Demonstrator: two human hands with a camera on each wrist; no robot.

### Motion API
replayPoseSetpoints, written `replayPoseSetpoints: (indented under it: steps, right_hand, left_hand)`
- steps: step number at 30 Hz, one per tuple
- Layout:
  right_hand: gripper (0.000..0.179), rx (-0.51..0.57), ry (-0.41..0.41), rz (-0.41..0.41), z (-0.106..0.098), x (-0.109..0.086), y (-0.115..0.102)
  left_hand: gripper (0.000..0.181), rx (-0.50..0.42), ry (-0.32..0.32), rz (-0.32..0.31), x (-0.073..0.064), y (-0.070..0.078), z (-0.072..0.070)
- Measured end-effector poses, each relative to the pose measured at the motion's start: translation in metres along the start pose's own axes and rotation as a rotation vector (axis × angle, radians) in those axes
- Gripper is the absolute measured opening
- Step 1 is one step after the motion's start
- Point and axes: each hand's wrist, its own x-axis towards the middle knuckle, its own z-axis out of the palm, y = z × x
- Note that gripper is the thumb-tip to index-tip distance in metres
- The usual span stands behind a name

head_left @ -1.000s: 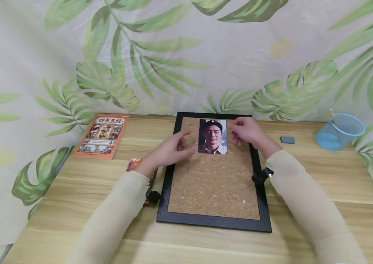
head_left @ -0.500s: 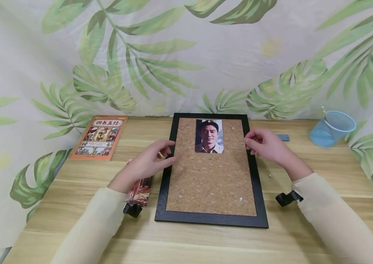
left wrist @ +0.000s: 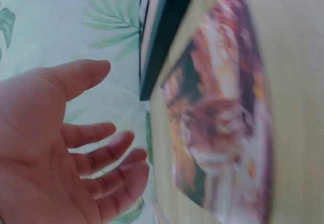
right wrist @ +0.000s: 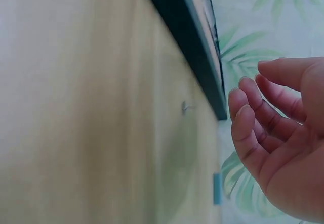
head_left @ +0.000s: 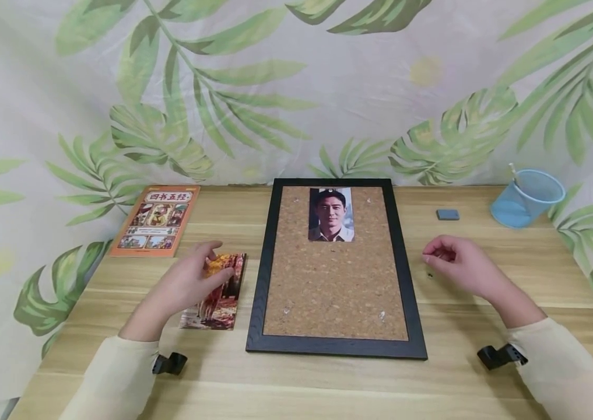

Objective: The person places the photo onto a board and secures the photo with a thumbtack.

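My left hand hovers over an autumn photo, its fingers loosely spread; the left wrist view shows nothing in the palm. Part of the photo is hidden under the hand. To the right, my right hand hangs with loosely bent fingers near a small thumbtack on the table. In the right wrist view the thumbtack lies with its point sticking out, apart from the fingers. Between the hands lies a black-framed corkboard. A portrait photo sits at its top, with a pale pin at the upper edge.
An orange book lies at the back left of the wooden table. At the back right are a blue eraser and a blue mesh pen cup with a thin stick in it. A leaf-patterned cloth hangs behind.
Both hands have moved away from the portrait photo: the left hand leftward to over the autumn photo, the right hand rightward and nearer to the thumbtack. The portrait photo has stayed on the corkboard.
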Motion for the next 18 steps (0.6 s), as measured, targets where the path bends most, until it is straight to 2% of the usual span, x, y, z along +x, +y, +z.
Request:
replayPoseSetpoints:
  steps: [7, 11, 15, 18]
  right_hand:
    - [0.015, -0.029, -0.033, 0.037, 0.008, -0.011, 0.019]
    - [0.017, -0.058, -0.061, 0.087, 0.014, -0.013, 0.024]
    - [0.018, -0.087, -0.066, 0.116, 0.017, -0.013, 0.025]
    - [0.016, -0.113, -0.069, 0.123, 0.017, -0.014, 0.024]
  left_hand:
    - [0.108, 0.204, -0.046, -0.129, -0.014, -0.011, 0.007]
    - [0.115, 0.263, -0.085, -0.195, -0.017, -0.015, 0.01]
    - [0.117, 0.25, -0.116, -0.244, -0.015, -0.02, 0.011]
    - [0.116, 0.219, -0.123, -0.248, -0.013, -0.024, 0.013]
